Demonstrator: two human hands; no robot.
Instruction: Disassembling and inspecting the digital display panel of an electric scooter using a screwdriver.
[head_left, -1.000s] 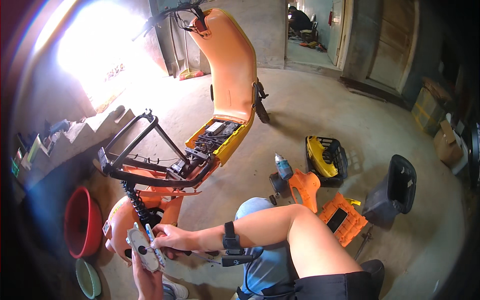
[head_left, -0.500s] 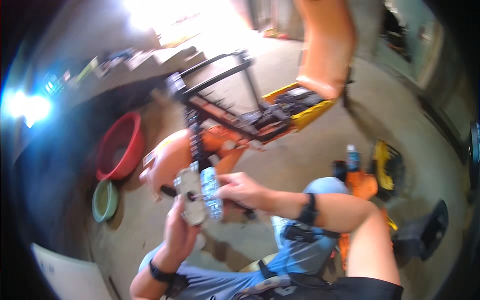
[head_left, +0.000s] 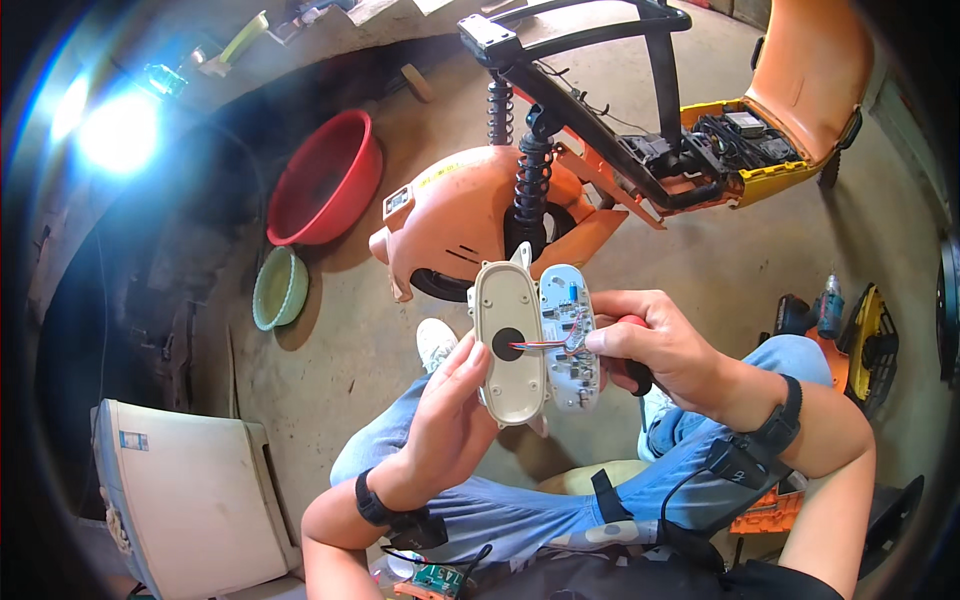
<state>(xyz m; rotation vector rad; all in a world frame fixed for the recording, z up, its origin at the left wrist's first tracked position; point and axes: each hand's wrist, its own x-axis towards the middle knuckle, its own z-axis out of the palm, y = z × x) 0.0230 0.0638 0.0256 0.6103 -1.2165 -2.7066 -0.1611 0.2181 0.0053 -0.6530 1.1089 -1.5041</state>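
Over on the left I see a white box-like unit on the floor, then a pale green basin just beside a larger red basin. The seated person's left hand has its fingers closed on the left edge of a cream housing, held up before the knees. Coloured wires run from its dark round hole to a circuit board just beside it. The right hand pinches that board's right edge, a red-and-black handle also within its curled fingers. A teal drill stands farther right.
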